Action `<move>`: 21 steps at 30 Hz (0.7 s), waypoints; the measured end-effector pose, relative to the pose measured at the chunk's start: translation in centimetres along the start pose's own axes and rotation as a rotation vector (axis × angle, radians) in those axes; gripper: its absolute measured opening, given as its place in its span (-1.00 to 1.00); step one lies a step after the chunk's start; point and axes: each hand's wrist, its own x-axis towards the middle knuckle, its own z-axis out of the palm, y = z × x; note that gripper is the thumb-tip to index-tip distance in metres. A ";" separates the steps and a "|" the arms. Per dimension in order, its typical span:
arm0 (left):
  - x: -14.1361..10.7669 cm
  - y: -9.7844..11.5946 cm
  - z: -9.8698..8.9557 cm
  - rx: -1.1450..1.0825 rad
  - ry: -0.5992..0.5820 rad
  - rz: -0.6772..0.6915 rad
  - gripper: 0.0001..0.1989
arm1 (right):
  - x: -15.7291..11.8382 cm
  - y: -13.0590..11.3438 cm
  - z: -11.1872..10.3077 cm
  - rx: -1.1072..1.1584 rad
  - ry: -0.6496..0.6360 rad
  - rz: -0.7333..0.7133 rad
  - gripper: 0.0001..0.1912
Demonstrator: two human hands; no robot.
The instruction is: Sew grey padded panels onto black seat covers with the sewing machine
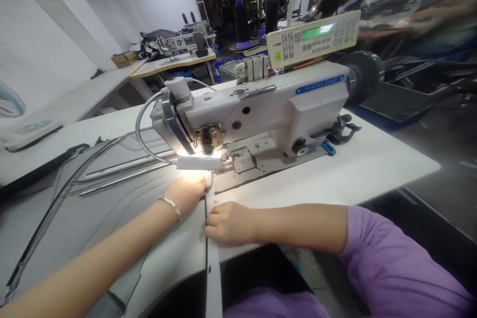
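Observation:
A Highlead sewing machine (268, 104) stands in front of me, its needle area lit by a lamp (198, 163) on a bent metal hose. Just below that lamp, my left hand (188, 191) is closed at the edge of a large grey fabric panel (108, 218); its fingertips are partly washed out by glare. Nearer to me, my right hand (231, 222) has its fingers curled onto a long pale strip (213, 278) with a dark edge. The strip runs from near the needle down over the table's front edge toward my lap.
A control panel (313, 39) with a green display sits above the machine, and thread cones (242, 25) stand behind it. The white tabletop (387, 154) extends right. Another sewing machine (182, 43) is on a table at the back left. Dark crates (406, 87) stand at right.

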 end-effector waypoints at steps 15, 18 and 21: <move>0.4 0.8 -0.3 0.177 -0.121 0.067 -0.66 | 0.1 -0.2 -0.6 -0.012 0.089 -0.006 -0.80; 0.3 0.8 0.3 0.199 -0.105 0.051 -0.65 | 0.2 -0.2 -0.4 -0.009 0.072 -0.001 -0.79; 0.3 0.7 1.2 0.181 -0.037 0.030 -0.67 | 0.3 -0.1 -0.4 -0.003 0.035 0.012 -0.80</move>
